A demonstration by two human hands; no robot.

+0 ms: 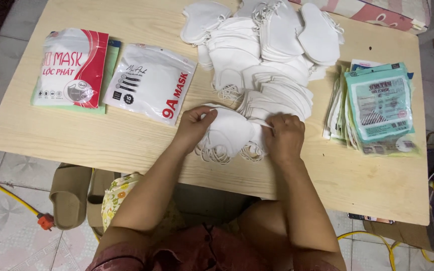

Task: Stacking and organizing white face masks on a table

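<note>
My left hand (193,125) and my right hand (283,136) both pinch a small stack of white face masks (229,134) that lies near the front edge of a light wooden table (101,135). Ear loops hang out below the stack. Just behind it spreads a large heap of loose white masks (262,55), reaching to the table's far edge.
A white mask packet (150,83) and a red-and-white packet on green ones (72,68) lie at the left. A pile of teal packets (377,108) sits at the right. Sandals (71,193) and yellow cables (6,193) are on the tiled floor.
</note>
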